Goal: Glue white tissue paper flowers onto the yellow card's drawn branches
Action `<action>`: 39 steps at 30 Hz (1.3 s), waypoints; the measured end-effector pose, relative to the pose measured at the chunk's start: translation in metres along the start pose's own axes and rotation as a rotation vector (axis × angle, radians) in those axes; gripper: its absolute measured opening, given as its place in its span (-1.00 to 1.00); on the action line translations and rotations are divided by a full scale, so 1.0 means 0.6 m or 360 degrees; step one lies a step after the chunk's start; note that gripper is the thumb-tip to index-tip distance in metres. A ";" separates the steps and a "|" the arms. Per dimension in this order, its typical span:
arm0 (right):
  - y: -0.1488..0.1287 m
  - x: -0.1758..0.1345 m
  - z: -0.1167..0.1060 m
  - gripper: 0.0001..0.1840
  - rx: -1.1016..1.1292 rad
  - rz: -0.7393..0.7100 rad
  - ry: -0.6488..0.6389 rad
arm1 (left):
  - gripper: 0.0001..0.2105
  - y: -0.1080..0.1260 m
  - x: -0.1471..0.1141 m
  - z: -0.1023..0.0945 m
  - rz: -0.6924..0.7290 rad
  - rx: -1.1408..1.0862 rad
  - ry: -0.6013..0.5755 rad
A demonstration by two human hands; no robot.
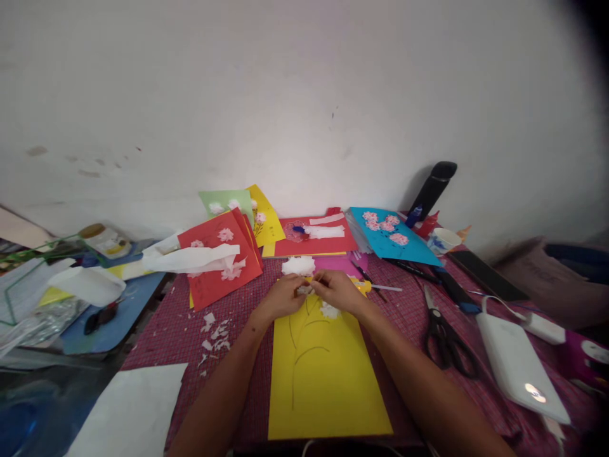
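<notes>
My left hand [286,296] and my right hand [339,291] meet above the top of a yellow sheet [328,381]. The fingertips of both are pinched together on a small piece of white paper [304,290], mostly hidden by the fingers. Dark curved stem lines are drawn on the sheet. A white paper flower [329,310] lies on it, just under my right hand. Behind my hands sits a crumpled white paper puff [298,265]. A yellow glue gun [364,287] shows partly beyond my right hand.
Red cards with paper flowers [223,279] and white strips lie left, near paper scraps [219,336]. A blue card [392,235] stands at the back right. Black scissors [447,339] and a white power bank [521,368] lie right. The wall [304,127] rises behind.
</notes>
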State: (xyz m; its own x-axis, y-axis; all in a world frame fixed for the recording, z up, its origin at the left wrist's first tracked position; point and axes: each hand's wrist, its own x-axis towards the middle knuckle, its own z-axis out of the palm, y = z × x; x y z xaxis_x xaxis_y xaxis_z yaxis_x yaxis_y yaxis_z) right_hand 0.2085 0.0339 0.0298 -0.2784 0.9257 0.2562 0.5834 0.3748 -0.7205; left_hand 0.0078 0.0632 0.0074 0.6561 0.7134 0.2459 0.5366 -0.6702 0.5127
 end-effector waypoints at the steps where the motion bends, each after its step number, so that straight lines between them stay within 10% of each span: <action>1: 0.002 0.000 0.002 -0.80 0.0027 0.0008 0.0012 | -0.72 0.000 0.000 0.000 0.0001 0.0013 -0.0004; 19: 0.010 0.001 0.003 -0.78 0.0189 0.0076 0.0155 | -0.62 -0.005 -0.006 -0.008 -0.0088 -0.0149 0.0049; 28: 0.017 0.007 0.001 -0.75 0.0243 0.0217 0.0554 | -0.82 -0.049 -0.003 -0.024 -0.0479 0.0020 0.0621; 39: 0.019 0.008 0.000 -0.71 0.0449 0.0330 0.0681 | -0.81 -0.049 0.010 -0.008 -0.0771 0.0528 0.0486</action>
State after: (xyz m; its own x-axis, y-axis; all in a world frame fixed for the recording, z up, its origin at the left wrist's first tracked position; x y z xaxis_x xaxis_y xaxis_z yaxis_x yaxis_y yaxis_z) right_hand 0.2141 0.0429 0.0229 0.1898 0.9390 0.2869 0.3498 0.2084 -0.9134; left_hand -0.0065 0.0881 -0.0024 0.1454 0.9433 0.2985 0.9002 -0.2513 0.3558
